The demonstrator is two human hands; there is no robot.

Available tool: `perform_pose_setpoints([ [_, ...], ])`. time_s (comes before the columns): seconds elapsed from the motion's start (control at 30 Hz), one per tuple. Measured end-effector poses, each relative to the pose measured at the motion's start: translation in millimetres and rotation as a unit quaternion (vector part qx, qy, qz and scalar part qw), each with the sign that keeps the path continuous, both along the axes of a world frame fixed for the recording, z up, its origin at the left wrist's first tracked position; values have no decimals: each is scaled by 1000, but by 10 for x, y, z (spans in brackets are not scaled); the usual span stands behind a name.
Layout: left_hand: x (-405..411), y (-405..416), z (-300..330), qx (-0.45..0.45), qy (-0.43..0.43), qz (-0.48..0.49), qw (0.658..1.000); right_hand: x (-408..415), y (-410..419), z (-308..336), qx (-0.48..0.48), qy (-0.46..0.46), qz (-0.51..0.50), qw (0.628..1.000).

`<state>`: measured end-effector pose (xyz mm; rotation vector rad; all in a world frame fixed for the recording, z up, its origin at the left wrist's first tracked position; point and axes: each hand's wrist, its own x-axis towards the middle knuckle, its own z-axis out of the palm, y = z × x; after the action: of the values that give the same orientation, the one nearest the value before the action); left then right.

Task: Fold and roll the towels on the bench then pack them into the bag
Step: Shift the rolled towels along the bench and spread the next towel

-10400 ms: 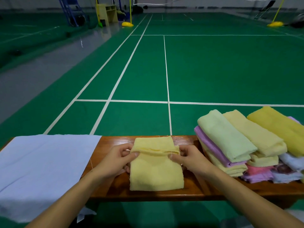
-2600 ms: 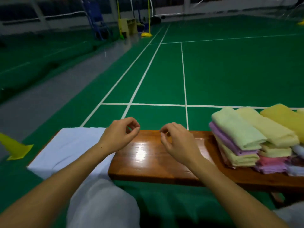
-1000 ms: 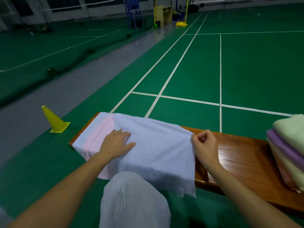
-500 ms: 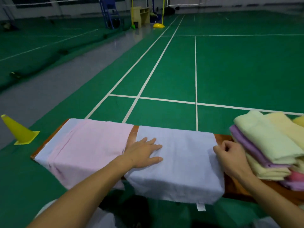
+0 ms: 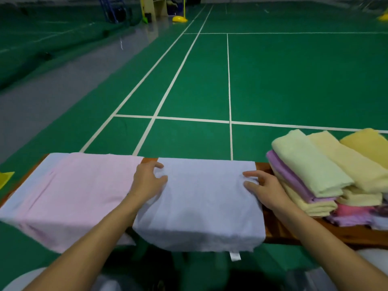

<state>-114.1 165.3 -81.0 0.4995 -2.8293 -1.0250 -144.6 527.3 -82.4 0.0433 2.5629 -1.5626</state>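
Observation:
A light blue towel (image 5: 201, 198) lies spread across the wooden bench (image 5: 294, 234), its near edge hanging over the front with a small white tag. My left hand (image 5: 148, 182) grips the towel's left edge with curled fingers. My right hand (image 5: 263, 189) pinches its right edge. To the left a pink towel (image 5: 79, 192) lies flat over another pale blue one (image 5: 31, 181). A pile of folded towels (image 5: 304, 171) in green, yellow, purple and pink sits at the bench's right end. No bag is in view.
Green court floor with white lines stretches beyond the bench. A yellow cone (image 5: 5, 178) shows at the left edge. My lap is below the bench's front edge.
The light blue towel has been pulled right off the pink one and spread at the bench's middle. My left hand moved from flat on the towel to its left edge.

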Motion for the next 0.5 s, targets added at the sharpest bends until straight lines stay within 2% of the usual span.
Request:
perform_pose_setpoints([
  [0.1, -62, 53, 80, 155, -16, 36, 987, -14, -7, 19, 5, -15, 5, 1000],
  [0.2, -53, 78, 96, 215, -46, 30, 975, 3, -1, 63, -16, -28, 8, 999],
  [0.3, 5, 104, 225, 312, -86, 6, 946, 43, -5, 160, -62, -32, 8, 998],
  [0.37, 60, 117, 363, 327, -101, -21, 939, 97, -25, 278, -112, -39, 2, 993],
  [0.5, 144, 163, 649, 364, -41, -39, 930, 171, 2, 438, -148, 12, 10, 989],
])
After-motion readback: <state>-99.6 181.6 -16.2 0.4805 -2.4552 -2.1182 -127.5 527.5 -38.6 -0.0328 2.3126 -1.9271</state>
